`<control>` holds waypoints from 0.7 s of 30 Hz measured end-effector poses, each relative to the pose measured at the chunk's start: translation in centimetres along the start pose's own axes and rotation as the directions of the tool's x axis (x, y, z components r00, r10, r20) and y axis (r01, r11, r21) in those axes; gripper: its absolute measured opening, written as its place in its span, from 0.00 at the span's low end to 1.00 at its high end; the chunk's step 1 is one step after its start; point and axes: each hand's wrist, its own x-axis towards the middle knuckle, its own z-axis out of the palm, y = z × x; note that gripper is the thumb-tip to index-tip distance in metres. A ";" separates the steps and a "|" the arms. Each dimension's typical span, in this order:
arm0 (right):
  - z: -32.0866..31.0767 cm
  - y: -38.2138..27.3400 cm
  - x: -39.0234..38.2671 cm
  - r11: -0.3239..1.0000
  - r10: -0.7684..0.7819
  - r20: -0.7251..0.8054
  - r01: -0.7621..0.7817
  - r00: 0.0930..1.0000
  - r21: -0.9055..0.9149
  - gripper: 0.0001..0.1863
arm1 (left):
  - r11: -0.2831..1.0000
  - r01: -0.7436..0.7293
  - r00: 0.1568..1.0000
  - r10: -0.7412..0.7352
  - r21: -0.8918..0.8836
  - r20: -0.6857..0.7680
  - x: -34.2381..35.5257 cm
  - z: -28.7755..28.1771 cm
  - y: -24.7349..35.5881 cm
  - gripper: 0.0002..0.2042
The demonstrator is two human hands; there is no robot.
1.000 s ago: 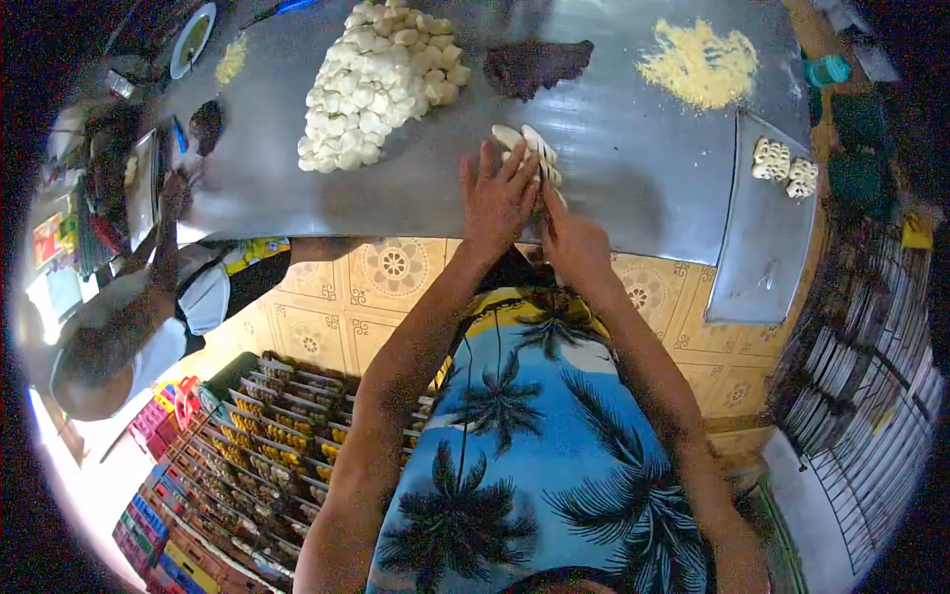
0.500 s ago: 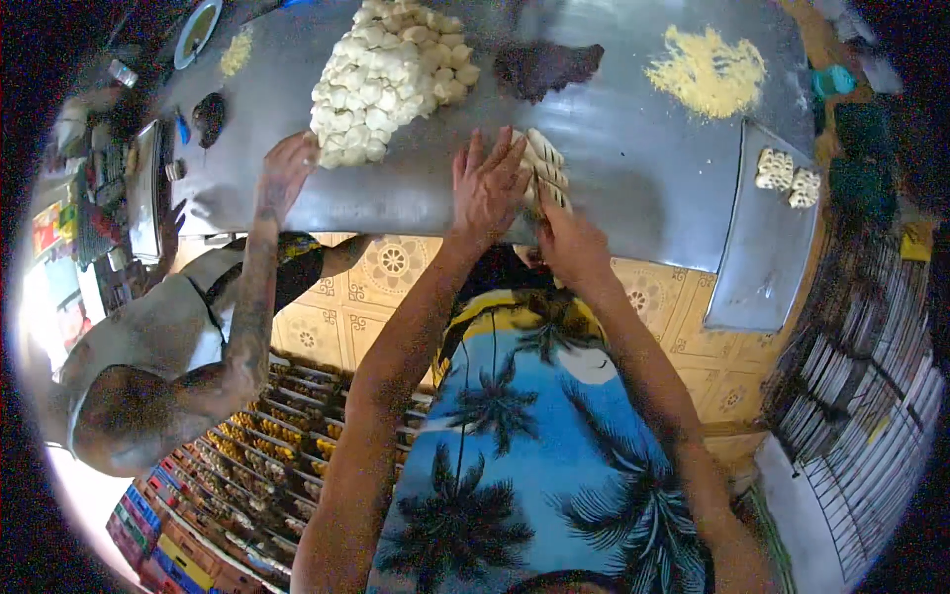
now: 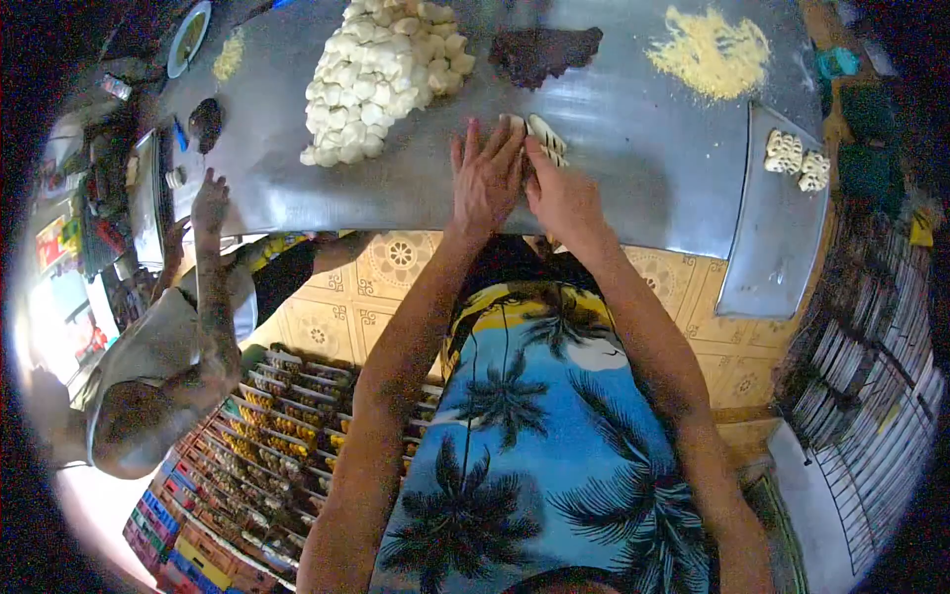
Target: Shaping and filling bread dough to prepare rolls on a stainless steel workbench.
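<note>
A pale strip of dough (image 3: 547, 137) with slanted slits lies on the metal worktop, mostly covered by my hands. My left hand (image 3: 487, 188) rests over its left side, fingers stretched out and lying flat. Close beside it, my right hand (image 3: 567, 203) is closed with its fingertips down at the dough; whatever it pinches is hidden. Beyond my left hand is a large heap of white dough pieces (image 3: 381, 89). A dark brown mass (image 3: 542, 54) lies on the worktop just past the strip.
Yellow crumbs (image 3: 712, 54) are spread at the far right. Slit dough pieces (image 3: 785, 151) sit on a metal tray (image 3: 767, 252) at the right edge. At left, a co-worker's hand (image 3: 210, 203) is over the worktop near a dark rounded object (image 3: 205, 124). Racks (image 3: 287, 416) stand below left.
The co-worker's hand has moved left, away from the dough heap. My right hand has shifted up along the slit dough and covers more of it. My left hand stays flat.
</note>
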 end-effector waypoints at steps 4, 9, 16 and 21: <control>2.3 1.3 -2.5 1.000 0.025 0.046 -0.024 0.999 -0.020 0.34 | 0.998 -0.001 1.000 0.002 0.062 -0.007 -0.5 0.1 -0.3 0.21; 2.8 1.8 -4.1 0.997 0.050 0.039 -0.052 0.998 0.059 0.34 | 0.997 -0.041 0.997 0.036 0.073 0.070 -2.4 0.7 0.5 0.21; -1.3 -0.4 -5.4 1.000 -0.015 0.129 0.014 0.991 0.010 0.34 | 0.998 0.004 1.000 -0.004 -0.063 0.009 -1.7 0.5 -0.1 0.22; 1.1 -0.2 0.6 0.987 -0.161 -0.174 0.158 0.971 -0.034 0.33 | 1.000 -0.017 1.000 0.017 -0.019 -0.019 0.3 0.6 -1.5 0.22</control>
